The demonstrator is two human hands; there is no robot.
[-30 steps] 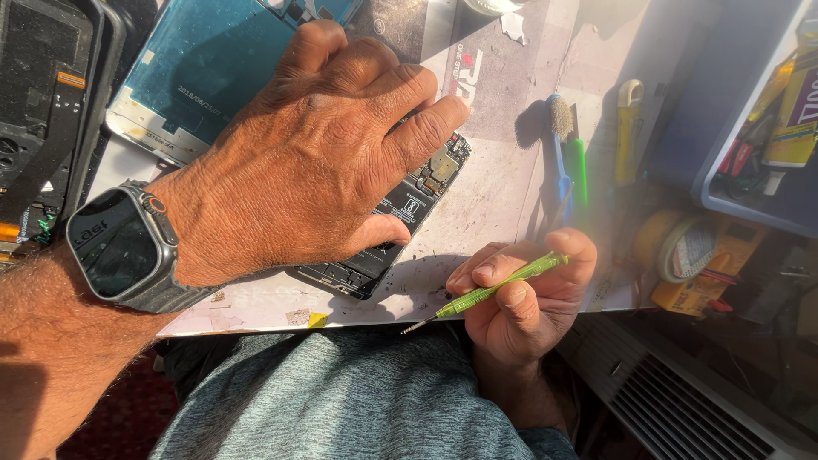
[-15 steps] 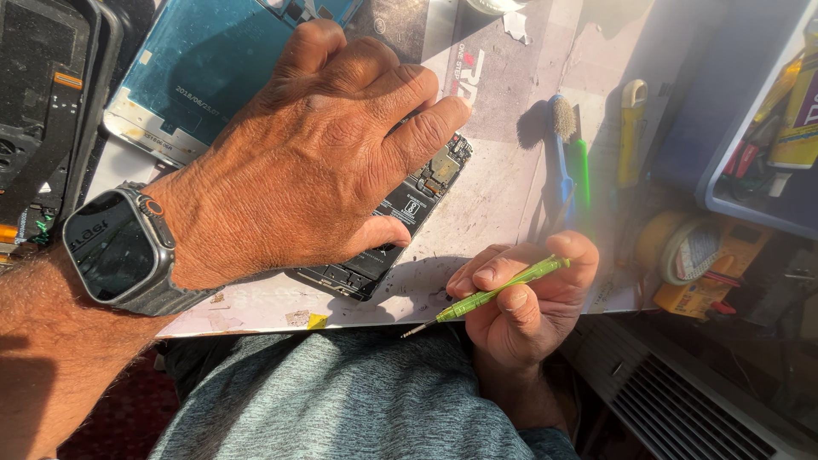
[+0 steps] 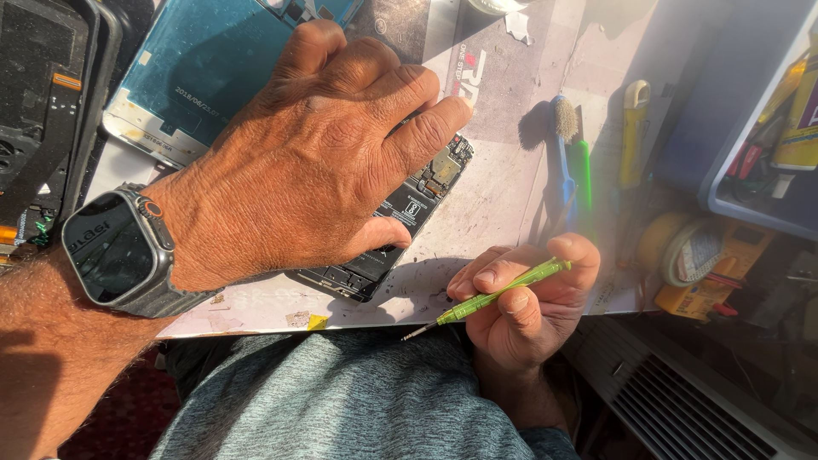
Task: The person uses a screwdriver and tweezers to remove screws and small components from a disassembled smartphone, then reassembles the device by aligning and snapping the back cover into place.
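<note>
Two hands work: left hand (image 3: 315,162) presses flat, fingers spread, on the opened phone (image 3: 400,221); right hand (image 3: 520,298), at four o'clock, pinches a green screwdriver (image 3: 494,294). Judged mid-disassembly; next needs tip seated precisely.

Opened phone (image 3: 409,213) on work mat (image 3: 503,196)

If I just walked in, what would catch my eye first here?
The big left hand with a dark smartwatch on its wrist, pressed flat over an opened phone mid-table. Lower right, the right hand pinches a slim green screwdriver, tip off the table edge.
</note>
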